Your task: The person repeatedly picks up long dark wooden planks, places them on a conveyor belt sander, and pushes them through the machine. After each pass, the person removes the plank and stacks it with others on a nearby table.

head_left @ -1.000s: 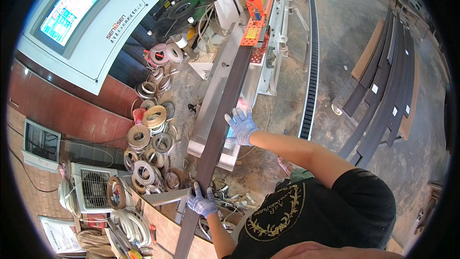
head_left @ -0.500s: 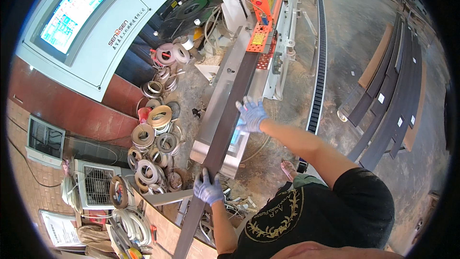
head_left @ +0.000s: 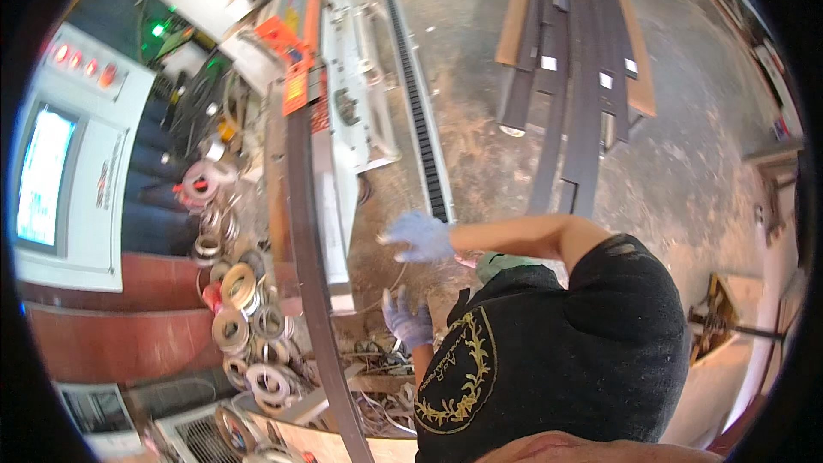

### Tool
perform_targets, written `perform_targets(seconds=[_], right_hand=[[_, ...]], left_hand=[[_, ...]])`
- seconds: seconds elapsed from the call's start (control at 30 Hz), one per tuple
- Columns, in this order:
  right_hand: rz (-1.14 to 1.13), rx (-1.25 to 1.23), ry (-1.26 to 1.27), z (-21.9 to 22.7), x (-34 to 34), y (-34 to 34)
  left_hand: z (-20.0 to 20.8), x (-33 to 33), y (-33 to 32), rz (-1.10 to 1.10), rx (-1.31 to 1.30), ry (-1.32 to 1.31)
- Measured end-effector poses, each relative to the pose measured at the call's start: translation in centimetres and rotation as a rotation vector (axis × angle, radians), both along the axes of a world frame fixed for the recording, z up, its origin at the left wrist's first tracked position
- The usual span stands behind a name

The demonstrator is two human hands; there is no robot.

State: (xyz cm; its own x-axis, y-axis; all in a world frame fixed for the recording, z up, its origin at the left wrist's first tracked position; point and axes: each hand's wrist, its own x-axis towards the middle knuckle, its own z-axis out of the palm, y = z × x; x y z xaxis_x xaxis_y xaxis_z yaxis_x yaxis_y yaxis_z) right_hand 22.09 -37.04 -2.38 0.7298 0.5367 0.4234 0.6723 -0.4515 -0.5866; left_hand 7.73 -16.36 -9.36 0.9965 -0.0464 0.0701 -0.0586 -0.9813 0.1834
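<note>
A long dark brown board (head_left: 310, 231) lies on the infeed table of the machine, its far end under the orange guard (head_left: 296, 90). To its right is my left hand (head_left: 408, 319), in a pale grey-blue glove, fingers apart and off the board. Farther off, my right hand (head_left: 420, 237), gloved likewise and a little blurred, hovers right of the machine's table, its fingers loosely apart with nothing in them. Neither hand touches the board.
Rolls of edge tape (head_left: 231, 330) are heaped on the floor at left, below a control cabinet with a lit screen (head_left: 47, 176). A black-toothed conveyor track (head_left: 417, 107) runs beside the machine. More dark boards (head_left: 583, 77) lie stacked at upper right.
Both hands have come off the board and moved to its right, closer together. The view has turned toward the right, bringing the stacked boards nearer the middle.
</note>
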Motion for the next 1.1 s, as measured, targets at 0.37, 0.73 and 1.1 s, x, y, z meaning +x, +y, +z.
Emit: perform_targets(seconds=[0.37,0.73,1.1], right_hand=[[-1.532,0.068,0.845,-11.0,-18.2,-27.4],[-1.407,1.21,1.148,-20.6,-19.4,-36.2],[-0.653,0.939,1.206,0.0,-16.1,-30.4]], left_hand=[[-5.4,-7.4,-3.2,0.168,-0.597,0.612],[-7.7,-4.9,-12.7,0.049,-0.906,0.574],[0.4,-4.0,-25.1,-0.304,-1.384,0.914]])
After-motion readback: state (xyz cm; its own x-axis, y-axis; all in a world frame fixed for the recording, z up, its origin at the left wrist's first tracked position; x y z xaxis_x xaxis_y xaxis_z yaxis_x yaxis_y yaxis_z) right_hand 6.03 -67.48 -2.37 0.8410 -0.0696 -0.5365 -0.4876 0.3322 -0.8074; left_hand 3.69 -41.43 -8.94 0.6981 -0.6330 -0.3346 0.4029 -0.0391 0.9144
